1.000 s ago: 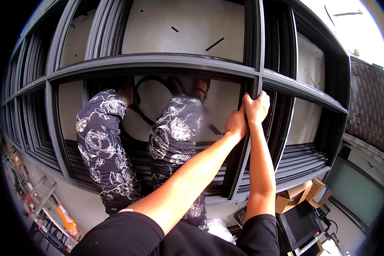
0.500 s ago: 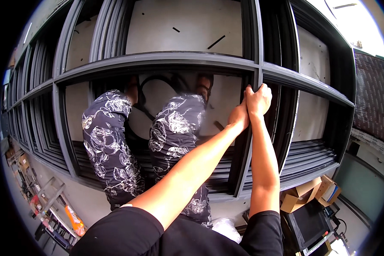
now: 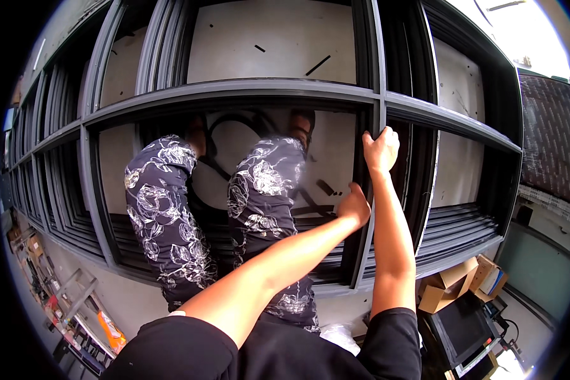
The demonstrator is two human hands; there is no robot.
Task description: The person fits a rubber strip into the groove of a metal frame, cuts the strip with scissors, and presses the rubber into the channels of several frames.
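A large dark grey metal frame (image 3: 234, 90) lies before me, with bars crossing it into rectangular openings. My right hand (image 3: 382, 150) is wrapped round the upright bar (image 3: 375, 57), just below where it meets the long crossbar. Lower on the same bar, my left hand (image 3: 354, 206) rests against its left side with the thumb pointing up. The fingers of that hand are hidden, so their grip does not show. More frames of the same kind are stacked beneath, visible through the openings. My legs in patterned trousers (image 3: 266, 183) stand inside one opening.
A dark hose or strip (image 3: 218, 155) curls on the floor by my feet, with small black scraps nearby. At the lower right are cardboard boxes (image 3: 449, 285) and a black panel (image 3: 461, 332). A ladder-like metal rack (image 3: 79, 294) and an orange packet (image 3: 112, 332) are at lower left.
My left hand has moved down the bar, away from my right hand. The right hand keeps its hold. The whole view has shifted slightly.
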